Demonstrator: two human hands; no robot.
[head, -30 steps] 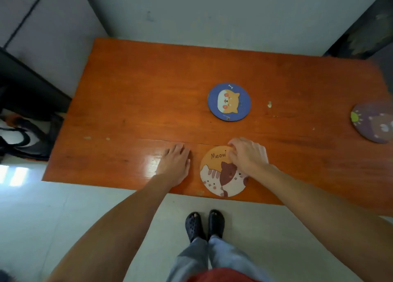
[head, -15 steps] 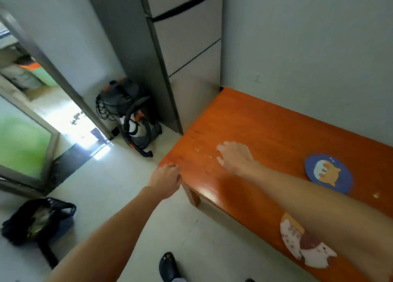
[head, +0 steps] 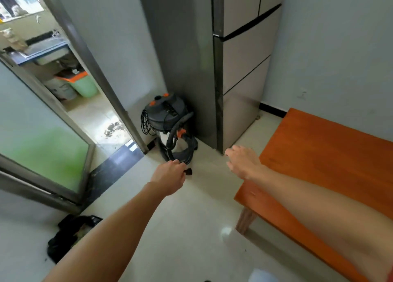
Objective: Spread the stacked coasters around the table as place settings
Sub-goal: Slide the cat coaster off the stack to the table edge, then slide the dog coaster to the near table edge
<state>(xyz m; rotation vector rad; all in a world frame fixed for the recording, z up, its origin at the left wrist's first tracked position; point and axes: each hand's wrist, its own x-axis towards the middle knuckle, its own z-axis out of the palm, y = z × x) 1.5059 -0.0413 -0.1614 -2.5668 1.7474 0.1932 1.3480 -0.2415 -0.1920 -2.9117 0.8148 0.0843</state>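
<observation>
I see both bare arms stretched forward over the pale tiled floor (head: 174, 228), with the view turned toward the corner of the room. My left hand (head: 169, 178) hangs above the floor with its fingers curled loosely inward; the grip is clenched on nothing I can make out, though a small dark piece sits just beyond the knuckles and I cannot tell if it touches the hand. My right hand (head: 242, 162) is spread, grip released, fingers fanned and empty, held in the air just off the near left corner of the orange wooden surface (head: 323, 154). No coaster shows anywhere in this view; the part of the surface I can see carries none. Past the hands a dark grey vacuum cleaner (head: 168, 115) with orange fittings and a coiled hose stands on the floor against the side of a tall steel refrigerator (head: 240, 64). To the left a sliding glass door (head: 42, 147) stands by an open doorway, and a black bag (head: 70, 235) lies on the floor beneath my left forearm.
</observation>
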